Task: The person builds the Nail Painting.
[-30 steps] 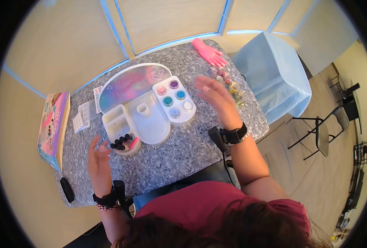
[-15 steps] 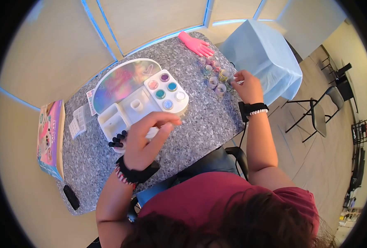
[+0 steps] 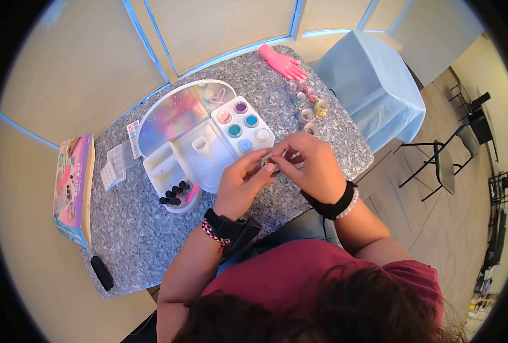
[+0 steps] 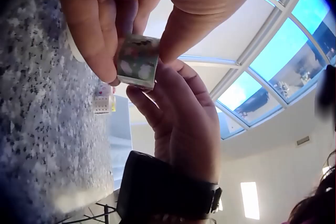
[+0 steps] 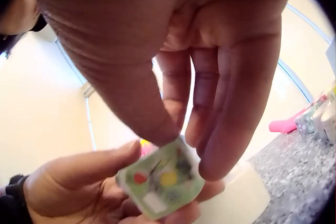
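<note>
Both hands meet in front of the white nail kit case [image 3: 211,174], over the table. Between them is a small roll of patterned tape [image 4: 138,64], light green with floral spots. My left hand [image 3: 237,186] holds the roll between thumb and fingers. My right hand [image 3: 320,166] pinches its edge with thumb and forefinger, as the right wrist view shows at the roll [image 5: 163,182]. In the case stand pots of coloured glitter [image 3: 235,131] and black-capped polish bottles [image 3: 174,193]. Several similar rolls [image 3: 306,115] stand beyond the right hand.
A pink practice hand [image 3: 282,62] lies at the far edge of the granite-patterned table [image 3: 219,246]. On the left are a kit box [image 3: 74,188], a clear tray [image 3: 114,166], a sticker sheet [image 3: 134,139] and a black object [image 3: 102,272]. A blue-draped block [image 3: 374,86] stands right.
My right hand reached to the rolls at the right and came back to the middle with one. The left hand moved right from the case's left side and now grips that roll too.
</note>
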A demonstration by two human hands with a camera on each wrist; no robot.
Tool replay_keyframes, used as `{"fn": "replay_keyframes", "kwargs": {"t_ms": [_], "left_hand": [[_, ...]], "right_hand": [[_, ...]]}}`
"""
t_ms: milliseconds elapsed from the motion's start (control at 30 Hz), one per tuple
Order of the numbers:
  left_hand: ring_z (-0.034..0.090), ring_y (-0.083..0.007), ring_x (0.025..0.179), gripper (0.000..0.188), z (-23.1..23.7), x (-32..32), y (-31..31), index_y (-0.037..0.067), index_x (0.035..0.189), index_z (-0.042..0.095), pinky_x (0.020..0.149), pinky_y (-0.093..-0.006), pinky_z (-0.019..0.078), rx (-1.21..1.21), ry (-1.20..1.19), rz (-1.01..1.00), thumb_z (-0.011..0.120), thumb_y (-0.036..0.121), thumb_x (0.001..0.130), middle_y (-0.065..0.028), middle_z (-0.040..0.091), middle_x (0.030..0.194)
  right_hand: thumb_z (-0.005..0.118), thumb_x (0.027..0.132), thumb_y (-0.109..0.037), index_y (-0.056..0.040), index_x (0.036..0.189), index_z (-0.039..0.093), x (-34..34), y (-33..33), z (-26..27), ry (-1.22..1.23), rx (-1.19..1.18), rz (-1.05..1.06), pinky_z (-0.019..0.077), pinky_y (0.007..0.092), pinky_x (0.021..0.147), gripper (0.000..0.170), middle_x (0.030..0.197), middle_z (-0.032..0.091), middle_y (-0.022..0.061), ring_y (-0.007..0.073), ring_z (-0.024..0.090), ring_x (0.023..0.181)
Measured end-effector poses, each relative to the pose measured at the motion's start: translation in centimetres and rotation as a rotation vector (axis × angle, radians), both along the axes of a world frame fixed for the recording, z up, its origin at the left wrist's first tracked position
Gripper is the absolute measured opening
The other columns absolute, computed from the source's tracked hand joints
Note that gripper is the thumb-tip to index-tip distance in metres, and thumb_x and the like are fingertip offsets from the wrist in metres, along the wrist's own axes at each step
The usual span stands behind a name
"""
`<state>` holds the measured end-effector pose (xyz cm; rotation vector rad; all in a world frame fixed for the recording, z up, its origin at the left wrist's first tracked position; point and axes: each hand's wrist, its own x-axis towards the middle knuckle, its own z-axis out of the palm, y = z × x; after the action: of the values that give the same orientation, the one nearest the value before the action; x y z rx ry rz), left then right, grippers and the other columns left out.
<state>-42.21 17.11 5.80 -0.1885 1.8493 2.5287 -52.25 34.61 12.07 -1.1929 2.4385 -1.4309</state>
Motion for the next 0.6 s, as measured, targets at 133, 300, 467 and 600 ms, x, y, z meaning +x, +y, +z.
{"fn": "replay_keyframes", "kwargs": {"t_ms": [133,300,467,600], "left_hand": [[0.067,-0.0223,0.13,0.05,-0.7,0.1,-0.6,0.0,0.157,0.052,0.105,-0.0376,0.0607,0.084,-0.096,0.037,0.064,0.017,0.112,-0.0155,0.068,0.141],[0.066,-0.0224,0.131,0.053,-0.1,0.5,-0.8,0.0,0.158,0.05,0.106,-0.0388,0.06,0.104,-0.056,0.063,0.066,0.018,0.11,-0.0164,0.068,0.143],[0.066,-0.0238,0.132,0.056,-0.6,0.6,-1.6,0.002,0.159,0.05,0.108,-0.0409,0.0585,0.014,-0.058,0.029,0.069,0.019,0.109,-0.0184,0.067,0.144],[0.067,-0.0242,0.131,0.057,-0.3,0.5,-1.8,0.003,0.16,0.049,0.108,-0.0406,0.0587,0.109,-0.052,0.067,0.069,0.018,0.109,-0.0186,0.067,0.143]], "right_hand": [[0.079,0.091,-0.008,-0.0048,0.105,0.078,-5.9,1.8,-0.6,0.146,-0.034,-0.21,0.06,0.0383,0.078,0.014,0.1,0.073,0.0155,0.0303,0.074,0.088],[0.081,0.09,-0.022,-0.006,0.122,0.075,-14.1,4.7,-3.4,0.288,0.383,-0.382,0.0555,0.0465,0.1,0.036,0.115,0.076,0.0196,0.0413,0.07,0.113],[0.081,0.09,-0.023,-0.004,0.125,0.073,-15.8,4.2,-5.1,0.16,0.459,-0.403,0.0576,0.0471,0.096,0.041,0.118,0.076,0.0223,0.0419,0.072,0.112],[0.076,0.093,-0.008,-0.0018,0.124,0.072,-12.3,3.7,-2.3,0.149,0.23,-0.385,0.0621,0.0399,0.091,0.032,0.119,0.077,0.0194,0.0317,0.076,0.106]]}}
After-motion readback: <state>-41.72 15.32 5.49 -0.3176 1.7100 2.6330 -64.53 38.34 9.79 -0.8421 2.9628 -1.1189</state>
